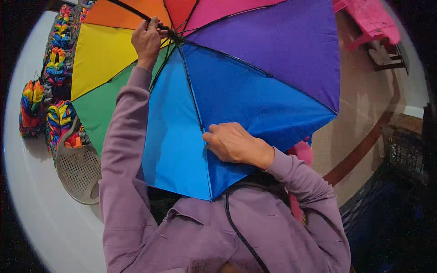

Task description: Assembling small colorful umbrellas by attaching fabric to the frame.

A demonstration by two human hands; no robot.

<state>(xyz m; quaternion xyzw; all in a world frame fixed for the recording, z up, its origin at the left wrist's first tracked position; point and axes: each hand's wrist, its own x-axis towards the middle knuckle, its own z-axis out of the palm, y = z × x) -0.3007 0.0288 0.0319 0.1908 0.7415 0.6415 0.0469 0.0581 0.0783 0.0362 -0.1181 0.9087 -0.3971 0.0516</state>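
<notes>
An opened rainbow umbrella (255, 86) spreads in front of me with its inner side and dark ribs showing. My left hand (148, 42) is closed around the black umbrella shaft (129, 10), close to the hub (175, 38) where the ribs meet. Lower down, my right hand (236, 144) pinches the rib between the light blue and dark blue panels, at about the rib's middle joint. Its fingertips press together there, and the dark blue cloth lies under the palm.
Several folded rainbow umbrellas (57, 66) lie in rows on a white table (38, 195) at the left. Beside them is a grey perforated plastic basket or chair back (78, 168). A pink chair (368, 22) stands at the far right. A black cord (236, 227) hangs over my front.
</notes>
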